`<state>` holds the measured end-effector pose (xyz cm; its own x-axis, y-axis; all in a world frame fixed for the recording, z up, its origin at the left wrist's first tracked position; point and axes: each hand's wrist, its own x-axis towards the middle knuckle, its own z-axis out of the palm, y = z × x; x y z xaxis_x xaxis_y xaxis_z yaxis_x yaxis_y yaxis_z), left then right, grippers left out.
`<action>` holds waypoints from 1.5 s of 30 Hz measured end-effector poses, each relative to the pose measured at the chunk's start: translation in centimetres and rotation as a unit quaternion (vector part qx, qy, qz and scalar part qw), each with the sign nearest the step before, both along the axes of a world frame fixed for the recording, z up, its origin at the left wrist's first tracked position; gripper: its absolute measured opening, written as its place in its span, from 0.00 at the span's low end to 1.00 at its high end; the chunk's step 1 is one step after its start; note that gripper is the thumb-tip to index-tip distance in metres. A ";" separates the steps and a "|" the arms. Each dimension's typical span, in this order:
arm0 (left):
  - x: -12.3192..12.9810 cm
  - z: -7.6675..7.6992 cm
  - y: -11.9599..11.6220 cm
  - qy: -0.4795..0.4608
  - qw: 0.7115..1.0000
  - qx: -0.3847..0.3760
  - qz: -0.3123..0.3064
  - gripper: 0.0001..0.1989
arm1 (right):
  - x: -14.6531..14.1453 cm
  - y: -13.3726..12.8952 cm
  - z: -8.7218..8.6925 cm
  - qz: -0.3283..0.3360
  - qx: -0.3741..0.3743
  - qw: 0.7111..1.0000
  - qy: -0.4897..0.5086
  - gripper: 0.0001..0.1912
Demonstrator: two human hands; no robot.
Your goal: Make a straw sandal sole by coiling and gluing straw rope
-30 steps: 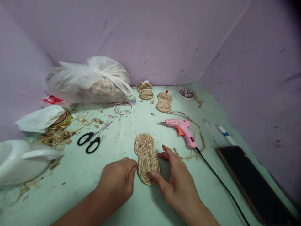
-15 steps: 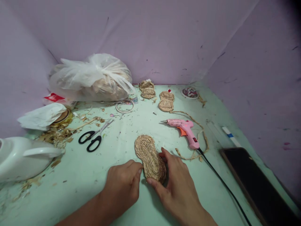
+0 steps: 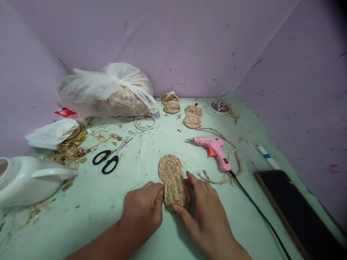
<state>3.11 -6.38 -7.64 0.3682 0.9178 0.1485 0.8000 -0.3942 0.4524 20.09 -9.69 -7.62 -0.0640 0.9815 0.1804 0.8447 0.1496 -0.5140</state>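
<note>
A sole-shaped piece of coiled braided straw rope (image 3: 175,177) stands out in front of me, its rows running lengthwise. My left hand (image 3: 145,207) is closed, with thumb and forefinger pinched at the piece's left edge. My right hand (image 3: 207,209) curves round the lower right side, thumb on the near end and fingers along the right edge. Beyond it lies a pink glue gun (image 3: 213,146) with an orange trigger. Black-handled scissors (image 3: 112,157) rest to the left. Two smaller braided straw soles (image 3: 193,117) are farther back, one trailing a length of rope.
At the back left sits a stuffed plastic bag (image 3: 108,92). A white jug (image 3: 32,182) and straw scraps (image 3: 69,153) are at the left. On the right are a dark phone (image 3: 295,213), the gun's black cord (image 3: 258,211) and a small dish (image 3: 220,106) of bits.
The braided sole has turned slightly to stand more upright in view, its far end shifting right. Both hands keep nearly the same hold. The whole view has shifted a little.
</note>
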 end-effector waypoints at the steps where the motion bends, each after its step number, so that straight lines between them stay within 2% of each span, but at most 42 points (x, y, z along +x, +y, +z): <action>1: 0.0 0.0 0.0 0.000 1.000 0.000 0.001 0.14 | 0.0 0.0 0.1 0.002 -0.003 1.000 0.002 0.32; 11: -0.1 -0.1 -0.1 -0.008 1.000 0.003 0.002 0.12 | 0.2 0.1 0.0 0.022 0.009 1.000 -0.012 0.25; 35: 0.0 -0.3 0.1 0.006 0.999 0.030 0.009 0.11 | 0.2 0.0 -0.1 0.031 0.007 0.999 -0.012 0.20; 40: -0.1 -0.3 0.3 0.002 0.999 0.035 0.005 0.12 | 0.2 0.0 -0.5 0.001 0.026 0.999 -0.019 0.20; 45: 0.0 -0.1 0.5 -0.013 0.999 0.029 0.008 0.12 | 0.3 0.5 -0.5 -0.002 0.023 1.000 -0.011 0.15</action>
